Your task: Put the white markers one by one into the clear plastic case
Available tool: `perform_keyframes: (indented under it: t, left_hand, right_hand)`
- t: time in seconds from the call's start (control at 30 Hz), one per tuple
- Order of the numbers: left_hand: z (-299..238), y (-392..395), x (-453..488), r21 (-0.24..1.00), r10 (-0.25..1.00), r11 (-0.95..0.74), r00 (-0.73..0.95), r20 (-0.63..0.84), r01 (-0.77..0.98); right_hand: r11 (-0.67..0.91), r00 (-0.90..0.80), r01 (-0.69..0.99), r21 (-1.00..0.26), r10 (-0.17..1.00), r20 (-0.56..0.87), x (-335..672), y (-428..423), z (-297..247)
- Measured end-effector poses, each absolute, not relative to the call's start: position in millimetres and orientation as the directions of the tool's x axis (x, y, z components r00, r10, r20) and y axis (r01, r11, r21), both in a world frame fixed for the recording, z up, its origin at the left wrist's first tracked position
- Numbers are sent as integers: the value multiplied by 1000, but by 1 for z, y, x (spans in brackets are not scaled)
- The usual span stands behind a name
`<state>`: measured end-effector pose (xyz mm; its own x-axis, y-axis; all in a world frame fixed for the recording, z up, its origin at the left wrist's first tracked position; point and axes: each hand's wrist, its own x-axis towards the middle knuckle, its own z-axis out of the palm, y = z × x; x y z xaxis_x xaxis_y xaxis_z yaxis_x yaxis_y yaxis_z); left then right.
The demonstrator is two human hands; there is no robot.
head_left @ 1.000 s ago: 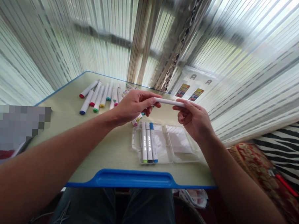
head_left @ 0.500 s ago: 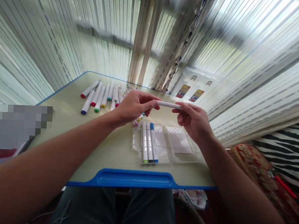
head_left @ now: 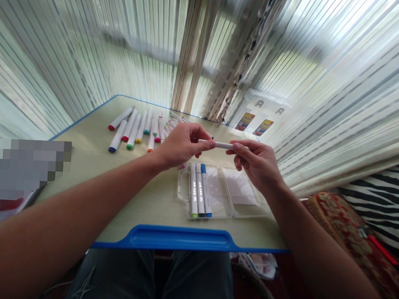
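A white marker is held level above the table between my two hands. My left hand pinches its left end between thumb and fingers, and my right hand grips the right end. Below them lies an open clear plastic case. Three markers rest side by side in its left half, their lower ends green, dark and blue. To the left, several loose white markers with coloured ends lie in a group, partly hidden behind my left hand.
The table has a blue rim with a molded tray at the front. A clear case with two labels stands at the back right by the curtains. A patterned cushion is at the right; a blurred-out object sits at the left.
Both hands have come slightly closer together, with the marker a little lower. My left hand has shifted right, and less of the marker shows between the hands.
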<state>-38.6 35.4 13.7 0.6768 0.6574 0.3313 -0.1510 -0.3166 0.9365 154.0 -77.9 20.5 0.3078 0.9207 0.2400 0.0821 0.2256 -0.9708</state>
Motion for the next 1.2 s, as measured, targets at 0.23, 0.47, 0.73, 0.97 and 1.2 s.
perform_keyframes:
  t: [0.23, 0.47, 0.73, 0.97, 1.2]
  left_hand:
    - [12, 29, -36, 912, 632, -385, 679, 372, -141]
    - [8, 25, -33, 892, 558, -430, 736, 382, -137]
    - [10, 20, -32, 908, 536, -368, 752, 384, -201]
    - [14, 29, -35, 930, 650, -323, 673, 352, -175]
    - [17, 33, -35, 955, 733, -252, 613, 295, -157]
  right_hand:
    - [238, 282, 238, -942, 911, 301, 152, -79, 18]
    - [168, 291, 513, -842, 889, 355, 148, -83, 23]
    - [117, 336, 548, -829, 877, 345, 146, -84, 23]
    - [224, 342, 417, -881, 859, 380, 150, -82, 20]
    - [289, 312, 231, -929, 883, 352, 151, -80, 21]
